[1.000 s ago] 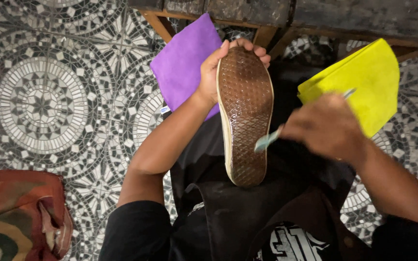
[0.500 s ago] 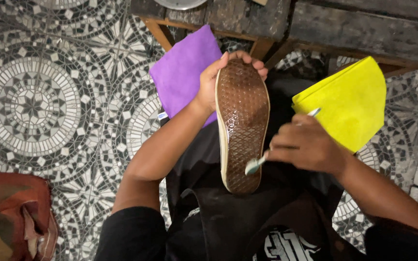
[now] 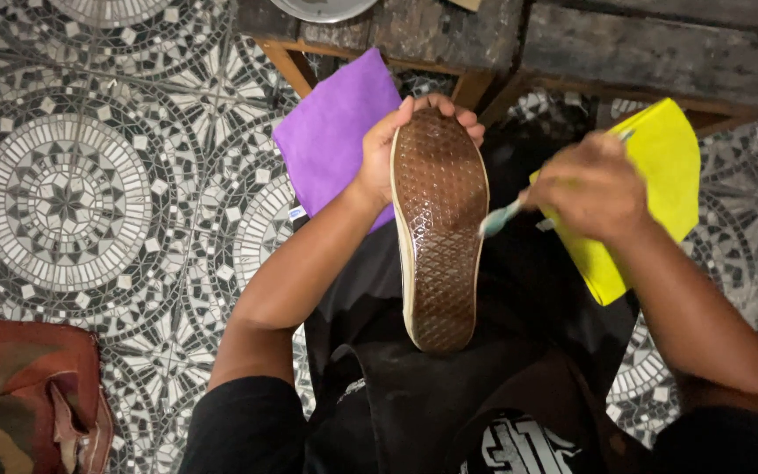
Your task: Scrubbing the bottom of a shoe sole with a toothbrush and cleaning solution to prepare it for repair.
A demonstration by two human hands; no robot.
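At centre frame, shoe (image 3: 439,228) sole-up in left hand (image 3: 388,145) fingers' clasp; toothbrush (image 3: 506,213), pinched in right hand (image 3: 591,186), shifted from heel to sole's right edge.

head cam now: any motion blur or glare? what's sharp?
Head view: right hand and the toothbrush it holds are smeared by motion blur; left hand and the shoe sole are sharp, with soft glare on the brown tread; mosaic floor crisp; dark clothing underexposed, little detail.
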